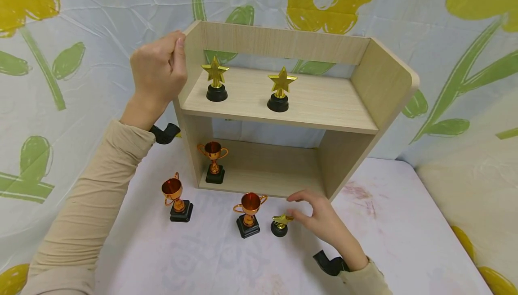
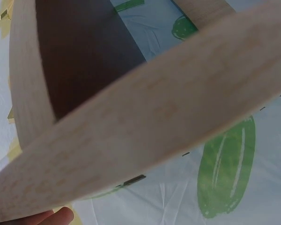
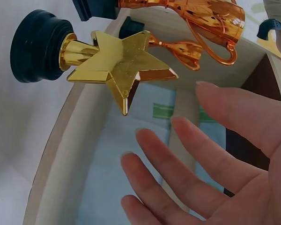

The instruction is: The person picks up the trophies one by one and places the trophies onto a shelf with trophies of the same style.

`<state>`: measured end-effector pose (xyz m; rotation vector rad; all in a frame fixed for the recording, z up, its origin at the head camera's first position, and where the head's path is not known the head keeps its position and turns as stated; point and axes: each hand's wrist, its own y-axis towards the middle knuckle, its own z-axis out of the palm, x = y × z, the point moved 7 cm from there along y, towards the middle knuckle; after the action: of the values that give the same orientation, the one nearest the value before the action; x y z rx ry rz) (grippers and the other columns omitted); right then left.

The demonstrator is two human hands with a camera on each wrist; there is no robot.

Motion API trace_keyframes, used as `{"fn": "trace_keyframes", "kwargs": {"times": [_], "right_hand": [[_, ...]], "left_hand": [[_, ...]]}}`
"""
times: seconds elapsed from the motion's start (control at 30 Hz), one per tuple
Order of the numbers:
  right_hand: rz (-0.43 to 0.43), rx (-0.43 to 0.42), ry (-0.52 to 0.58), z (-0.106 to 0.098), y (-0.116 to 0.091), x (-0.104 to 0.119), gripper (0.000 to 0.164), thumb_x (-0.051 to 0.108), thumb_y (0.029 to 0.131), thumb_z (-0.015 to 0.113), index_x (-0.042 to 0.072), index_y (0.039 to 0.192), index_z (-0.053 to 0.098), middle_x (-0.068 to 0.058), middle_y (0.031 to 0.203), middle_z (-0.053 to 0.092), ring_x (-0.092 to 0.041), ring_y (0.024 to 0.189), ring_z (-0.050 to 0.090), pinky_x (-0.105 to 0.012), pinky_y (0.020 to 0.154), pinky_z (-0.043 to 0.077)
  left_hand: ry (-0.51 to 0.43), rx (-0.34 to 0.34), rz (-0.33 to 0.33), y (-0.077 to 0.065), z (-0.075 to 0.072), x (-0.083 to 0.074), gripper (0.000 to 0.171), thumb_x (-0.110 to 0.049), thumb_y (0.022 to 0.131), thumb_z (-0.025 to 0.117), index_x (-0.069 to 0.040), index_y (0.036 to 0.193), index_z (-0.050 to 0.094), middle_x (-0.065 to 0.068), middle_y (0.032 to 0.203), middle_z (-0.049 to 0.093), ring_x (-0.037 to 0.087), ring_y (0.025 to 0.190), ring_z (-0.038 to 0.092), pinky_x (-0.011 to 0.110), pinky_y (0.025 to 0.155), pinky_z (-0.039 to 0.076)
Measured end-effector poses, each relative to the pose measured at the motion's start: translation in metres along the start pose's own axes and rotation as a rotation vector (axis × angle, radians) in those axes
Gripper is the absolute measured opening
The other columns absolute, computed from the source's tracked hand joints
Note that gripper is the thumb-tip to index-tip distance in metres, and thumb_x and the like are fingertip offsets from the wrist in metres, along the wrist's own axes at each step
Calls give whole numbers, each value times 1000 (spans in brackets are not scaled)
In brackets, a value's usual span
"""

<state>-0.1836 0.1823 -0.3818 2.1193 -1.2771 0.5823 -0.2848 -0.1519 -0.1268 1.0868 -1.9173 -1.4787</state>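
Note:
My left hand (image 1: pixel 159 68) grips the upper left side panel of a pale wooden shelf (image 1: pixel 279 122). In the left wrist view its fingertips (image 2: pixel 61 216) show at the panel's edge. My right hand (image 1: pixel 319 216) is beside a gold star trophy (image 1: pixel 280 225) on a round black base, which stands on the table. Its fingers (image 3: pixel 187 126) are spread and apart from the star in the right wrist view. Left of that star stands a copper-coloured cup trophy (image 1: pixel 248 214) on a square black base. Another cup trophy (image 1: pixel 178 198) stands farther left on the table.
Two star trophies, a left one (image 1: pixel 216 79) and a right one (image 1: pixel 279 89), stand on the upper board. A cup trophy (image 1: pixel 213 162) is at the left of the lower board. Flower-printed cloth (image 1: pixel 97 11) hangs behind; white cloth covers the table (image 1: pixel 210 263).

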Motion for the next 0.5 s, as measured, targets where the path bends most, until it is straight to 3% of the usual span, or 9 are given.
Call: {"fn": "trace_keyframes", "kwargs": {"times": [0.27,0.5], "right_hand": [[-12,47,-5,6,1,-4,21,9,80,80,14,98,72,6,97,70,-19,94,65,-46,86,51],[17,127,24,12,0,-7,13,9,86,75,15,97,71,1,97,71,-22,93,66,-48,85,51]], "left_hand": [[-24,-12,-33,1,2,2,33,-20,96,41,-5,71,54,9,56,41,26,47,37,38,47,23],[-24,-12,-34,0,2,3,32,-19,96,41,-5,70,53,8,55,39,24,47,35,37,47,21]]}}
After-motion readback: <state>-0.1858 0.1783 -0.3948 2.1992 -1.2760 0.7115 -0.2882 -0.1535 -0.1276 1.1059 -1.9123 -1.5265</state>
